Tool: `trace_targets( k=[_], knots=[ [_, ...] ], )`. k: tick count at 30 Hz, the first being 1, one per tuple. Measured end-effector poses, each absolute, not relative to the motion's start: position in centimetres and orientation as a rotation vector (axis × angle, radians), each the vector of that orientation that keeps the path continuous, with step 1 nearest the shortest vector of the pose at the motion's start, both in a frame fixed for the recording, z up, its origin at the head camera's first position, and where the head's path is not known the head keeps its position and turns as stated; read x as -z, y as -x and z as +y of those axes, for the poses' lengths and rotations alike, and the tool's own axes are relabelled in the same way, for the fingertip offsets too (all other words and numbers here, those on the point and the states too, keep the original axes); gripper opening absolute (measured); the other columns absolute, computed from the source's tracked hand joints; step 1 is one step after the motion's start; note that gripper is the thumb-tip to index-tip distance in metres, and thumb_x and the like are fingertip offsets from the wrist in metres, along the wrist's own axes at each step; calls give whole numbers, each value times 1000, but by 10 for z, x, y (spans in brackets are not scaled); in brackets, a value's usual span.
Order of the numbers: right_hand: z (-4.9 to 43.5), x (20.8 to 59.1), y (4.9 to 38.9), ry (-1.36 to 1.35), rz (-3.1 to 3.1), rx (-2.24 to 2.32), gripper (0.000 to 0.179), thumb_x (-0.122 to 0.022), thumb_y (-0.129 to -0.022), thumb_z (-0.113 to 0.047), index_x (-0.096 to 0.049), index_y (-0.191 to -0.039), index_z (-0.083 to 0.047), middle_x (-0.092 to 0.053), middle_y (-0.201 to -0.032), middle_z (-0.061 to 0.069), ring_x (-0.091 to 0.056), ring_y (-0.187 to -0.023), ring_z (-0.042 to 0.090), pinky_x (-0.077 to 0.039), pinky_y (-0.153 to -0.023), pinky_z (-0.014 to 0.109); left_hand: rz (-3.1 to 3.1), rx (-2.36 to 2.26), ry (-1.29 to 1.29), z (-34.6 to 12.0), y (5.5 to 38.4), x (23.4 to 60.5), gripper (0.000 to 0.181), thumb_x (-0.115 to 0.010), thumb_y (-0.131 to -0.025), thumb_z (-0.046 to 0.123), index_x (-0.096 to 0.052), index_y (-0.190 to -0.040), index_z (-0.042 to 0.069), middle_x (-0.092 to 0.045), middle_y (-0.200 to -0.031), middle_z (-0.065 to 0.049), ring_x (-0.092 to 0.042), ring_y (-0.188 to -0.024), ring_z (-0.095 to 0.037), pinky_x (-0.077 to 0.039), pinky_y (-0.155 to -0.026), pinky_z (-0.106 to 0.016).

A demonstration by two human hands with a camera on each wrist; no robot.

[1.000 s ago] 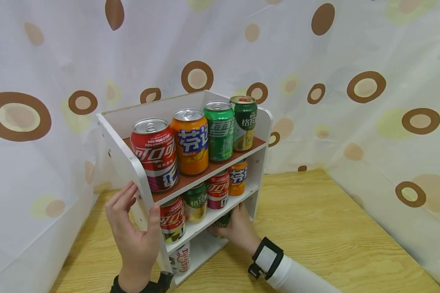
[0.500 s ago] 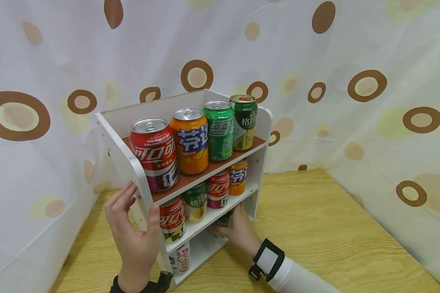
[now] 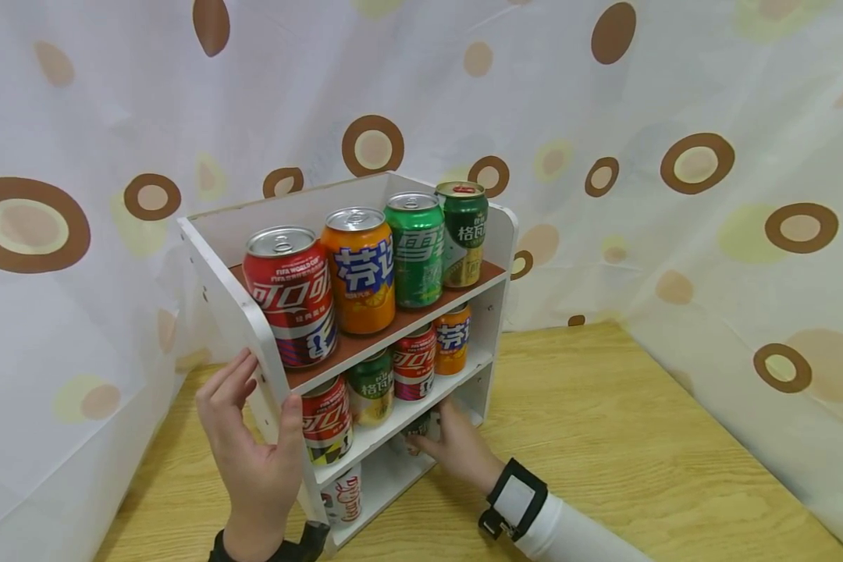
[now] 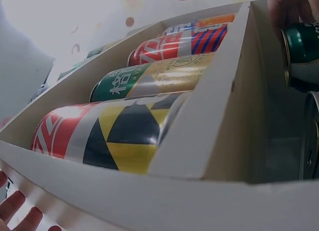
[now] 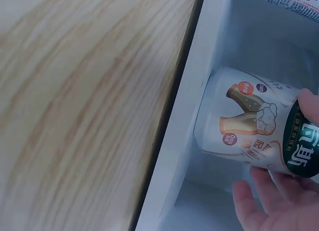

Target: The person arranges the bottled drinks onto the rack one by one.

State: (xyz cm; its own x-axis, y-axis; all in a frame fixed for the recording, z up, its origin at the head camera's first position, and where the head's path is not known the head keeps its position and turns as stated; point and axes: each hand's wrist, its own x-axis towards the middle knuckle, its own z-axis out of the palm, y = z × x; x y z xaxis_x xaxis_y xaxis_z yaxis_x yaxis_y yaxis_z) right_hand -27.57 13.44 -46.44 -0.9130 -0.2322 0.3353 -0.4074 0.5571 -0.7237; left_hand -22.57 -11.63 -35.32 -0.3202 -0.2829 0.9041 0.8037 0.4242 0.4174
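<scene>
A white shelf rack (image 3: 270, 343) with three levels stands on the table. My left hand (image 3: 256, 460) rests against its left side panel, thumb by the front edge and fingers spread along the outside. On the bottom level my right hand (image 3: 464, 445) holds a green and white drink can (image 5: 249, 121), thumb on one side and fingers on the other. The can stands upright, partly hidden by the hand and the middle shelf in the head view. Left of it on that level is a white Coca-Cola can (image 3: 344, 496).
The top level bears a red cola can (image 3: 291, 304), an orange Fanta can (image 3: 361, 273), a green Sprite can (image 3: 416, 254) and a dark green and gold can (image 3: 464, 238). Several more cans, including a red one (image 3: 328, 421), line the middle level. A patterned curtain hangs behind the wooden table (image 3: 604, 437).
The can in my right hand has turned a little, so its white side now shows beside the dark green. My right hand has shifted slightly; my left hand stays against the rack.
</scene>
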Motion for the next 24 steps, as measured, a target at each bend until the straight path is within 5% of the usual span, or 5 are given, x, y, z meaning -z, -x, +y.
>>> trace_targets(
  k=[14, 24],
  knots=[
    [137, 462, 275, -571, -2686, -1378, 97, -77, -93, -14, -12, -163, -3, -31, -164, 24, -46, -143, 41, -39, -117, 54, -1528, 1179, 473, -116, 224, 354, 61, -63, -100, 38, -51, -134, -11, -50, -139, -18, -45, -129, -10, -40, -103, -20],
    [138, 465, 278, -565, -2731, -1292, 99, -80, -89, -11, -14, -162, 2, -44, -154, 27, -60, -127, 37, -50, -106, 53, -1495, 1196, 491, -115, 227, 354, 62, -64, -100, 39, -51, -132, -12, -51, -139, -15, -46, -128, -12, -42, -103, -22]
  ],
)
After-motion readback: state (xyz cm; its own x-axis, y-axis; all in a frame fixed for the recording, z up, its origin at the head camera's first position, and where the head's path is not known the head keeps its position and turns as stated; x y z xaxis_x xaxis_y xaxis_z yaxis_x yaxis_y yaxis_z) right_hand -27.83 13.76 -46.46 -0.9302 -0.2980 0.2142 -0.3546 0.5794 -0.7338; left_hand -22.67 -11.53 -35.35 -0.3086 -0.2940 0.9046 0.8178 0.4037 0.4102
